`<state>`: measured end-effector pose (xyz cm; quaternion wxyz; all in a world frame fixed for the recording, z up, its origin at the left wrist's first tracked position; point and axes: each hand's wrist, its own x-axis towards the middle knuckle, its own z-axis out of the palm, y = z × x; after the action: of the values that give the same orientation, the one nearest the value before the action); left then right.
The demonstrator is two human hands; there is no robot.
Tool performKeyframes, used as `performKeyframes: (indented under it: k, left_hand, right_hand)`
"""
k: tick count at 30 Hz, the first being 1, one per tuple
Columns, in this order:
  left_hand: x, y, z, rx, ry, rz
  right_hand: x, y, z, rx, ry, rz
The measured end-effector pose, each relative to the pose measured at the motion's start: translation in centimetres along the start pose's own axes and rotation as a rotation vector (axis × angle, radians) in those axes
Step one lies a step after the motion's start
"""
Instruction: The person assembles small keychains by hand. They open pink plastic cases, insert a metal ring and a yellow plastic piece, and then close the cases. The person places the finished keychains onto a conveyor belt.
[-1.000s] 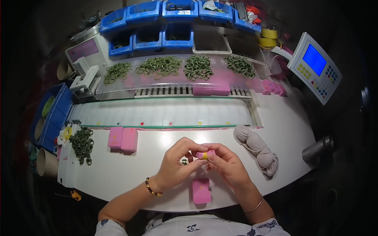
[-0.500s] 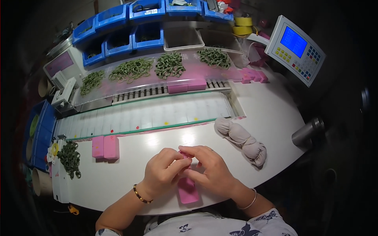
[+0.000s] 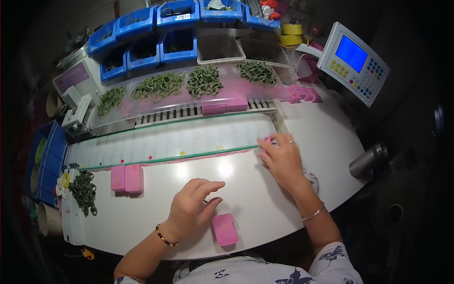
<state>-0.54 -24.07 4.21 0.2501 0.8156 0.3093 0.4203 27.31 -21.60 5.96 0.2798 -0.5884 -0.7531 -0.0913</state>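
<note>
Here, the right hand (image 3: pixel 283 158) pinches a pink bit (image 3: pixel 268 140) by the belt (image 3: pixel 165 141), likely to steady it; left hand (image 3: pixel 191 204) half open, palm hidden.

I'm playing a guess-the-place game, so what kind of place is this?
It's probably a small factory or workshop. You can see rows of blue bins, piles of little green rings and a control panel with a blue screen and lots of buttons.
</note>
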Motion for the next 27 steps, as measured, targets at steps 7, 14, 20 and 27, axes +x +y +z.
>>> performKeyframes:
  k: [7,14,20,27]
  left_hand:
    - [-0.9,0.0,-1.0,0.016,-0.046,-0.096]
    - [-1.8,-0.3,-2.4,0.014,-0.045,-0.181]
    - [-1.8,-0.9,-2.8,0.191,-0.088,-0.103]
    - [-3.6,-0.6,-2.6,0.333,-0.256,0.021]
  right_hand:
    - [-1.3,2.0,0.9,0.156,-0.093,0.004]
    - [-2.3,1.8,-1.9,0.342,-0.069,0.116]
    - [-2.0,1.5,-2.6,0.194,-0.012,0.048]
    - [-1.5,2.4,0.7,0.243,-0.047,-0.006]
